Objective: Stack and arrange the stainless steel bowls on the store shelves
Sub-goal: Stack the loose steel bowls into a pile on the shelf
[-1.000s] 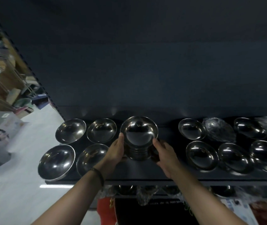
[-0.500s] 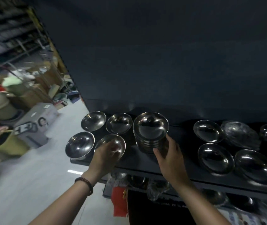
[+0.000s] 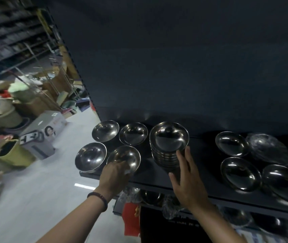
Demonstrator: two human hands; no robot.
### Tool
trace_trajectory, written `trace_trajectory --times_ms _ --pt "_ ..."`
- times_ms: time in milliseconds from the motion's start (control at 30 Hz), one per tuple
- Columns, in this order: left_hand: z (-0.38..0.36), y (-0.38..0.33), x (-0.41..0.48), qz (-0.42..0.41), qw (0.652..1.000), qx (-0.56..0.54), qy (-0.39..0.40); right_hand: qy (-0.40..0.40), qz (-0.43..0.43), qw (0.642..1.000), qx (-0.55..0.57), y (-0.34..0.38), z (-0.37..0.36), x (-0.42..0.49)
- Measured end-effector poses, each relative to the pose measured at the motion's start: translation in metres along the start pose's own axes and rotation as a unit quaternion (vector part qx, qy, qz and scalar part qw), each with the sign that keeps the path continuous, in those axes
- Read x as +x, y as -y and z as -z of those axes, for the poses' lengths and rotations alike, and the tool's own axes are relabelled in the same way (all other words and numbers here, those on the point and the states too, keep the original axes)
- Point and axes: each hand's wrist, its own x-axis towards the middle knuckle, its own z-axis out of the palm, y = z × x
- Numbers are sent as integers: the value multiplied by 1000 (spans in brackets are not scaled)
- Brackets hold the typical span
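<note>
A stack of steel bowls (image 3: 168, 141) stands on the dark shelf (image 3: 201, 174). My right hand (image 3: 186, 174) lies against the stack's front side, fingers fairly straight and thumb along its base. Left of the stack sit several single bowls in two rows. My left hand (image 3: 116, 174) grips the near rim of the front bowl (image 3: 125, 157), fingers curled over the edge. Beside it are a front-left bowl (image 3: 90, 157) and two rear bowls (image 3: 105, 130) (image 3: 133, 133).
More steel bowls (image 3: 239, 173) and a plastic-wrapped one (image 3: 266, 148) fill the shelf's right part. A lower shelf (image 3: 244, 213) holds more wrapped bowls. Left of the shelf end is pale floor with a printed carton (image 3: 43, 132), baskets and cluttered racks.
My left hand left the stack and moved left onto the front single bowl. My right hand stayed at the stack. The view swung left, showing more of the aisle.
</note>
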Motion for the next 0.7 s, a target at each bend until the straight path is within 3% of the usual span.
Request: trace_trajectory --times_ms 200,333,533,700 --pt "-14 15 12 -54 996 -2 76 -21 -43 999 5 15 -14 -5" --pt "-18 22 16 -104 991 -5 80 -52 -72 996 8 22 -21 -3" --pt "-21 34 9 -152 987 -40 42 -104 -87 988 71 16 -29 4" --pt "-7 37 2 -143 986 -82 5 -122 -83 984 95 11 -26 6"
